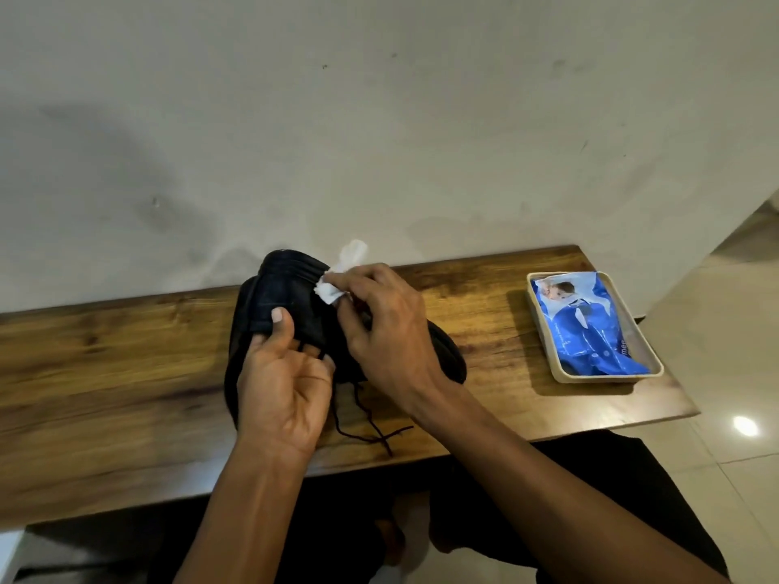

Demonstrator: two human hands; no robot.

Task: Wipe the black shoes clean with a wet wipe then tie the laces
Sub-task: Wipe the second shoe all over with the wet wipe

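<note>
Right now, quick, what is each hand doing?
Left hand: grips the black shoe, thumb on top.
Right hand: pinches the white wet wipe against the shoe.

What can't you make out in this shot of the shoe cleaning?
- Second shoe, head view: mostly hidden behind the right hand.
- Held shoe: dirt unreadable, dark and motion-blurred; left hand covers its middle.
- Wipes pack print: too small.
- Laces: upper ends hidden by hands.

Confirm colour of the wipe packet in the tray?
Glossy blue plastic wipe packet with white print, in the beige tray; head view.
</note>
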